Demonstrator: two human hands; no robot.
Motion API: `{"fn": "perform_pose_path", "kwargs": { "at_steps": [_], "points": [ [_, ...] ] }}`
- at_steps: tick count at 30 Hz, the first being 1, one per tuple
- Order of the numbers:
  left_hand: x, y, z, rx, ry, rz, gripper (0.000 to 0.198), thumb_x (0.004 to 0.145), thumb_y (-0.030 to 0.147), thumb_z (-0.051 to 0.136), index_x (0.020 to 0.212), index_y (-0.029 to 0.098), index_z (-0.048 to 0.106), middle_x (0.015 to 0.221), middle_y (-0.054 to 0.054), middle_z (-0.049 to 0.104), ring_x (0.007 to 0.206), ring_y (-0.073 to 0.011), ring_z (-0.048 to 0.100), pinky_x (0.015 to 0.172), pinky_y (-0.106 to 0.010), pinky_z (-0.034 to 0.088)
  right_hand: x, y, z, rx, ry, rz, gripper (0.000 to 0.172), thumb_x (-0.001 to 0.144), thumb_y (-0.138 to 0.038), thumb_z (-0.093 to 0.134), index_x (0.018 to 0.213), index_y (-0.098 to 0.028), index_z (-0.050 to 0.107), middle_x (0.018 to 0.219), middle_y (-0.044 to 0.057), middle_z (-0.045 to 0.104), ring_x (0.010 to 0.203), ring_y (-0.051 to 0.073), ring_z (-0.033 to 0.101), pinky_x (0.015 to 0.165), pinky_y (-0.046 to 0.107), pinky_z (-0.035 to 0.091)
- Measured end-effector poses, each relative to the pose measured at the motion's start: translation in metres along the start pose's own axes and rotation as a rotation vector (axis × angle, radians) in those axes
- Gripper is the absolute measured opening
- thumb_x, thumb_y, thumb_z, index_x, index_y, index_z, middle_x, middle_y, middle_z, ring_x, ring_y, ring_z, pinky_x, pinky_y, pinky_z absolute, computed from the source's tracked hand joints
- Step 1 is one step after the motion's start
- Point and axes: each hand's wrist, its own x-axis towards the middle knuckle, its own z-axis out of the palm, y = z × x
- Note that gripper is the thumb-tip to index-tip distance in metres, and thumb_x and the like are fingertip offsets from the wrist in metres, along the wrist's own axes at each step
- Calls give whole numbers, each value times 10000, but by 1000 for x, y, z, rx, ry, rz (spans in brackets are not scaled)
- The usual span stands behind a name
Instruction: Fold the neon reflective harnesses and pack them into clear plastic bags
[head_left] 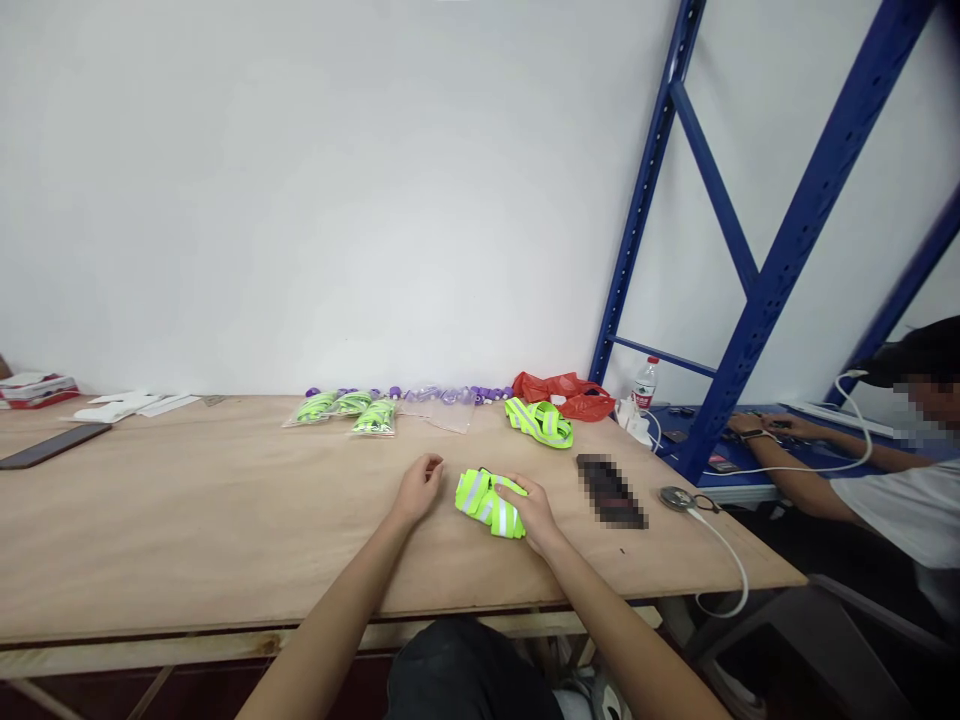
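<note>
My right hand (534, 512) is closed on a folded neon-yellow reflective strap bundle (484, 500) with silver stripes, its thumb lying across the top. The bundle is low over the wooden table. Just left of it, apart from the bundle, my left hand (420, 488) rests on its side with loosely bent fingers and nothing visible in it. Beyond the hands lies a second reflective strap (541, 422), loosely coiled. Several clear bags with folded straps, such as one packed bag (373, 417), lie farther left.
A flat transparent bag (450, 412) and a red plastic bag (566, 393) lie by the wall. A blurred dark object (611, 492) and a round cabled device (677, 498) are on the table's right. A blue rack post (750, 330) stands there. Beyond it, a person's hands (780, 425) work.
</note>
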Motion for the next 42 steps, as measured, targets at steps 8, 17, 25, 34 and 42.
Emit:
{"fn": "perform_pose_path", "kwargs": {
  "at_steps": [8, 17, 25, 34, 42],
  "points": [
    [27, -28, -9, 289, -77, 14, 380, 838, 196, 518, 1210, 155, 584, 1307, -174, 583, 1228, -317, 524, 1067, -458, 381, 23, -5, -14, 6, 78, 21, 469, 499, -440, 881, 861, -173, 748, 841, 56, 762, 719, 250, 700, 628, 324, 533],
    [77, -66, -10, 464, -115, -46, 611, 848, 308, 516, 1433, 149, 436, 1559, -157, 354, 1472, -338, 235, 1178, -489, 234, 42, -5, -19, 49, 91, 77, 463, 490, -412, 897, 872, -188, 762, 842, 48, 771, 725, 241, 704, 635, 306, 528],
    [126, -83, -2, 681, -205, -166, 630, 918, 431, 395, 1510, 215, 368, 1612, -135, 262, 1479, -373, 216, 1136, -554, 253, 65, -1, -8, 82, 42, 117, 438, 500, -386, 899, 866, -190, 759, 819, 31, 767, 720, 225, 697, 644, 296, 518],
    [140, -87, 6, 757, -172, -164, 506, 939, 407, 342, 1343, 210, 573, 1633, -95, 216, 1484, -406, 171, 1119, -586, 271, 78, 1, 1, 119, 3, 140, 457, 500, -386, 895, 877, -175, 749, 803, 42, 764, 700, 220, 692, 631, 290, 509],
    [137, -80, 4, 796, -159, -129, 454, 935, 387, 349, 1182, 151, 648, 1657, -101, 77, 1496, -413, 109, 1119, -584, 276, 75, 1, 1, 127, 28, 124, 445, 483, -382, 904, 848, -188, 740, 783, 28, 759, 668, 214, 684, 615, 294, 509]
  ]
}}
